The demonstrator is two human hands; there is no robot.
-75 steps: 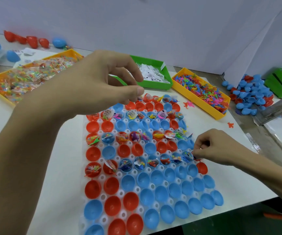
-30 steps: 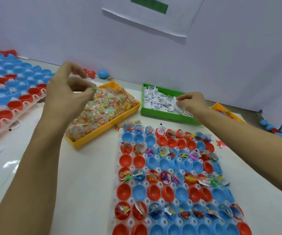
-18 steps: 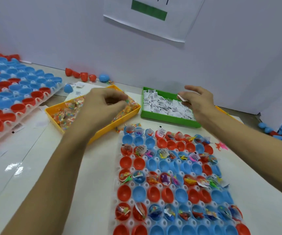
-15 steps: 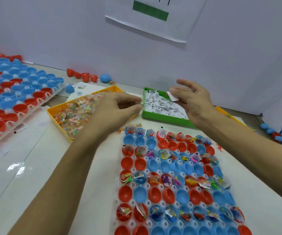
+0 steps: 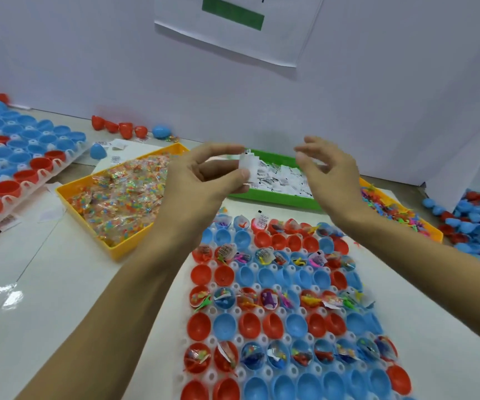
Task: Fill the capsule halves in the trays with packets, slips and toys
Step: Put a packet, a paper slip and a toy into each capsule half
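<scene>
The left hand [image 5: 201, 180] pinches a white slip [image 5: 247, 168] between thumb and fingers, raised above the green bin of slips [image 5: 273, 194]. The right hand [image 5: 329, 171], fingers spread and loosely curled, holds nothing. Near them lies the tray of red and blue capsule halves [image 5: 288, 310], alternate rows filled. The slips' black print is unreadable. A yellow bin of packets [image 5: 117, 197] stands left on the tabletop [image 5: 60, 284].

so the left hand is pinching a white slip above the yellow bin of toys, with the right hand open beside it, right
Not quite. In the head view the left hand pinches the white slip above the green bin of paper slips, not the yellow bin of toys. The right hand is open beside it, as you said.
</scene>
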